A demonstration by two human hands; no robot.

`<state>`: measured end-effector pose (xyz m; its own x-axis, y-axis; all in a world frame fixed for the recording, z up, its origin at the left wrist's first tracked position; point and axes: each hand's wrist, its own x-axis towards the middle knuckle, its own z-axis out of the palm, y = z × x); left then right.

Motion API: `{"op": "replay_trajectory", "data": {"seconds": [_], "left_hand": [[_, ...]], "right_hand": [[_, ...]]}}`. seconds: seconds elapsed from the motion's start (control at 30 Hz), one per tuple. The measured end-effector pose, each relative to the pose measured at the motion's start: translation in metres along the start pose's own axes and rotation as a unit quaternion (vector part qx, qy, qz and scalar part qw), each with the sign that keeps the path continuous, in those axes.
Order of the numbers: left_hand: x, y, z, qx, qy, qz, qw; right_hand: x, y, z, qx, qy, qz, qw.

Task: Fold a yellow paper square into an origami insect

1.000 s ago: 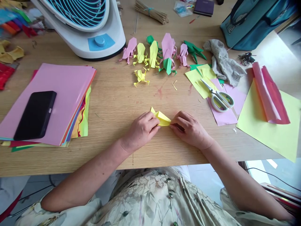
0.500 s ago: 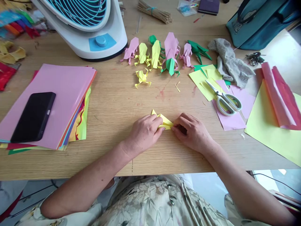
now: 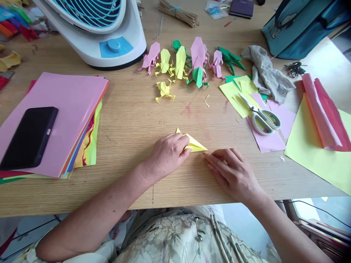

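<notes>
A small folded yellow paper lies on the wooden table near its front edge, its point aimed right. My left hand presses down on its left half, fingers closed over it. Just right of the paper's tip lies my right hand, fingers stretched out flat on the table and holding nothing.
Several folded paper frogs in pink, yellow and green sit further back. Scissors lie on paper scraps at the right. A stack of coloured sheets with a black phone lies left. A white fan and a teal bag stand behind.
My right hand has let go of the yellow paper's right tip and drawn back towards me, fingers now flat. My left hand stays on the paper.
</notes>
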<state>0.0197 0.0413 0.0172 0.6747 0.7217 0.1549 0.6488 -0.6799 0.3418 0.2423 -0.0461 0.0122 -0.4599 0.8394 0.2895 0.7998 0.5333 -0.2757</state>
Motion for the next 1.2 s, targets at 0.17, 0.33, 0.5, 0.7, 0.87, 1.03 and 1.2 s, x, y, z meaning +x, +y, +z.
{"op": "replay_trajectory", "data": {"seconds": [0.17,0.33,0.5,0.7,0.87,1.03,1.2], "left_hand": [[0.0003,0.0004,-0.0004,-0.006,0.002,0.003,1.0],[0.0011,0.0005,-0.001,-0.013,0.003,0.002,1.0],[0.0003,-0.0007,-0.0001,-0.024,0.008,0.004,1.0],[-0.0011,-0.003,0.0025,-0.028,0.011,0.006,1.0],[-0.0012,-0.0043,0.0037,-0.024,0.013,0.01,1.0],[-0.0008,-0.0042,0.0034,-0.027,0.014,0.01,0.999],[-0.0009,-0.0042,0.0029,-0.03,0.011,0.01,0.999]], "right_hand": [[0.0025,-0.0032,0.0016,-0.047,-0.017,-0.004,0.999],[0.003,-0.0029,0.0039,-0.066,-0.027,0.006,0.997],[0.0026,-0.0026,0.0042,-0.058,-0.027,0.011,0.998],[0.0011,-0.0007,0.0033,-0.024,-0.016,0.007,1.0],[-0.0004,-0.0002,0.0037,-0.006,-0.003,-0.002,1.0],[-0.0003,-0.0008,0.005,-0.021,-0.013,-0.001,1.0],[-0.002,-0.0009,0.0052,-0.018,-0.024,0.012,0.999]]}}
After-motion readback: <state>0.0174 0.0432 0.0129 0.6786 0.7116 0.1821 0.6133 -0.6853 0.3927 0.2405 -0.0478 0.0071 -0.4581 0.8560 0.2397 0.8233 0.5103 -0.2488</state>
